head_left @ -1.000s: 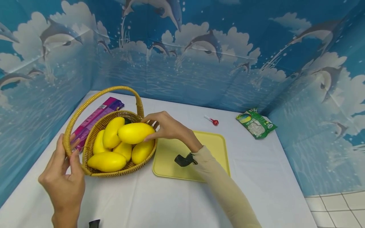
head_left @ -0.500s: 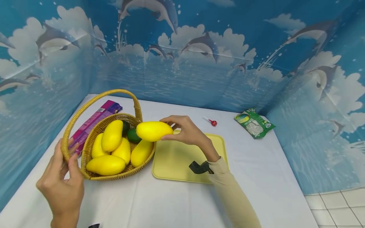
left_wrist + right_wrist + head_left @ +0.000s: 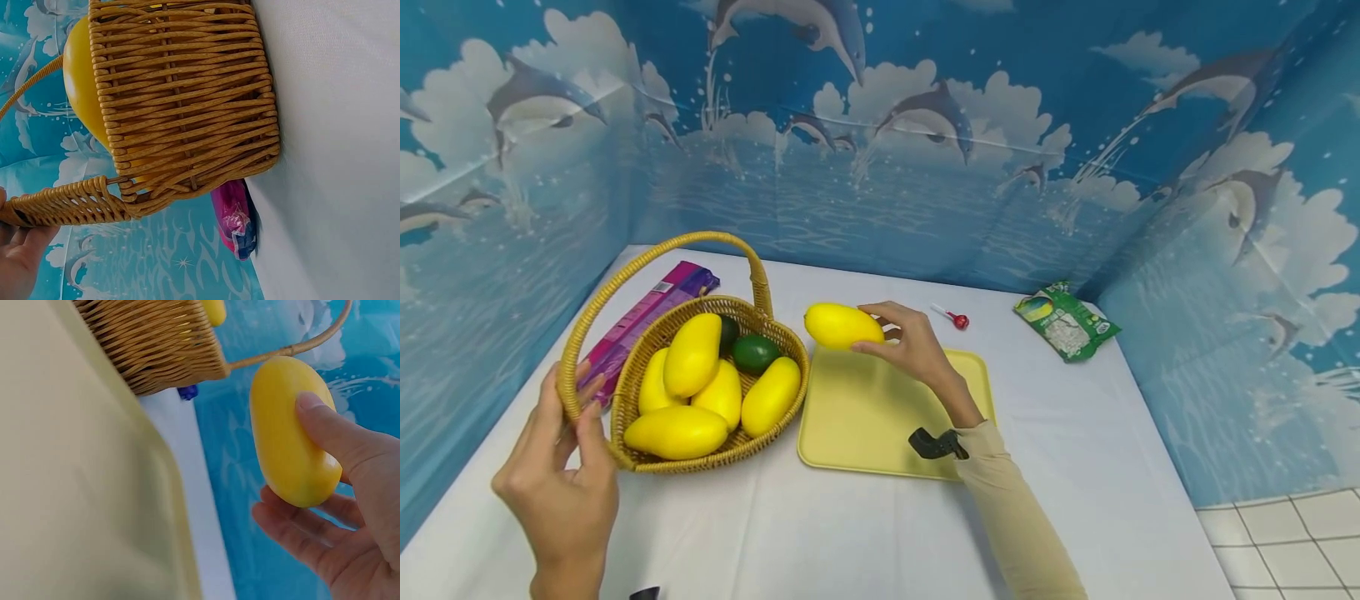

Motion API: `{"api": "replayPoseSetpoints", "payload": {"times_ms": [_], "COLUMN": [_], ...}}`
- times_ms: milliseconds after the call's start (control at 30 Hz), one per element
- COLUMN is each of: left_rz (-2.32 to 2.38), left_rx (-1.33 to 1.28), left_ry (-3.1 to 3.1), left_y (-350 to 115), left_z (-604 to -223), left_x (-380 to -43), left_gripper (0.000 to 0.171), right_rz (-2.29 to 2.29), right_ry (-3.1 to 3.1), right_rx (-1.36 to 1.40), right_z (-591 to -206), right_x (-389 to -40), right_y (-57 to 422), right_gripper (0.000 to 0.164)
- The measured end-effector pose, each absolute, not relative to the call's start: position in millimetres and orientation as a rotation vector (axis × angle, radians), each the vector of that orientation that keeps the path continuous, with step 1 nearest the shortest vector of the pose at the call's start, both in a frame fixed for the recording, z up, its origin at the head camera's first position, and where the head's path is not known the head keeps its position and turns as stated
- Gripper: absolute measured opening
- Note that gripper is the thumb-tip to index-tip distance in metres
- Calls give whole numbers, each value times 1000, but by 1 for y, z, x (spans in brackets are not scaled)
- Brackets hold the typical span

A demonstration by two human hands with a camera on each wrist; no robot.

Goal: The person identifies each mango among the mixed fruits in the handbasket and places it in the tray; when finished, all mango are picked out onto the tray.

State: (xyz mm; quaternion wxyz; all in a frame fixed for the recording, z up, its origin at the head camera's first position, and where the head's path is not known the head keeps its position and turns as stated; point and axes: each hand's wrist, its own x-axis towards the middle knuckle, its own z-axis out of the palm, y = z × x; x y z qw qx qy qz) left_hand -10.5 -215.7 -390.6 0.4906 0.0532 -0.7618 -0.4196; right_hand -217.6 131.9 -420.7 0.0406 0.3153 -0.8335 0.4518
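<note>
My right hand (image 3: 912, 342) holds a yellow mango (image 3: 842, 326) between thumb and fingers, above the far left part of the yellow tray (image 3: 820, 442). In the right wrist view the thumb presses on the side of that mango (image 3: 290, 434). At the left, my left hand (image 3: 561, 471) grips the handle (image 3: 578, 350) of a woven basket (image 3: 722, 454) near its base. Several yellow mangoes (image 3: 677, 432) lie in the basket, with a dark green fruit (image 3: 756, 354) and part of another behind. In the left wrist view the basket's wall (image 3: 187, 94) hides most of its contents.
A purple and pink packet (image 3: 651, 308) lies behind the basket on the left. Farther back to the right are a red lollipop (image 3: 959, 320) and a green packet (image 3: 1067, 322). A dolphin-print curtain (image 3: 865, 192) stands around the white-covered table (image 3: 760, 533).
My right hand has carried the mango rightward out of the basket and over the tray, uncovering the dark green fruit. The left hand stays on the handle.
</note>
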Motion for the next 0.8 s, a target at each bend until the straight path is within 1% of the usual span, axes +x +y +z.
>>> {"api": "replayPoseSetpoints", "payload": {"times_ms": [333, 500, 800], "left_rz": [-995, -997, -993], "left_rx": [144, 133, 140], "left_ry": [-1871, -1862, -1868], "left_y": [-219, -219, -220], "left_z": [-393, -396, -396], "left_x": [-11, -11, -11], "left_gripper": [57, 56, 58], "right_rz": [1328, 1308, 1300], "right_ry": [-2596, -2623, -2649], "right_rx": [920, 939, 911], "right_z": [-454, -467, -472], "right_x": [-227, -232, -234], "right_y": [137, 138, 134], "right_gripper": [54, 59, 54]}}
